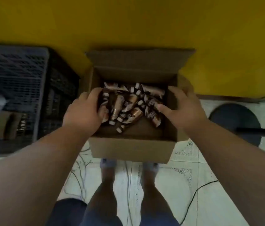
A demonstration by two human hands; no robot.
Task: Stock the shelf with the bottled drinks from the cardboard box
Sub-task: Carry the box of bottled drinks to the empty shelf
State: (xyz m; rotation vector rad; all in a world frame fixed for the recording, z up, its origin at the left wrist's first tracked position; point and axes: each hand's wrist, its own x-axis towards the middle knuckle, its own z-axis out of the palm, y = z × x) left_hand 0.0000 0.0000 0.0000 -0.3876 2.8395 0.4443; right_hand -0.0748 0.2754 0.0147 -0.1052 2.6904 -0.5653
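The cardboard box (132, 149) sits open on the tiled floor (169, 185) against the yellow wall (128, 22), right in front of the person's feet. Inside lies a loose heap of small brown bottled drinks (128, 106) with white caps, tumbled on their sides. Both hands are down in the box: the left hand (84, 111) curls over the bottles at the left side of the heap, its fingers (101, 111) wrapped round at least one of them, though how many I cannot tell. The right hand (182, 106) is spread loose, its thumb touching a bottle at the right side, nothing gripped yet. No shelf shows from here. A dark plastic crate (22, 79) stands to the left. Judging by the pile still in the box, most of the stocking looks left to do.
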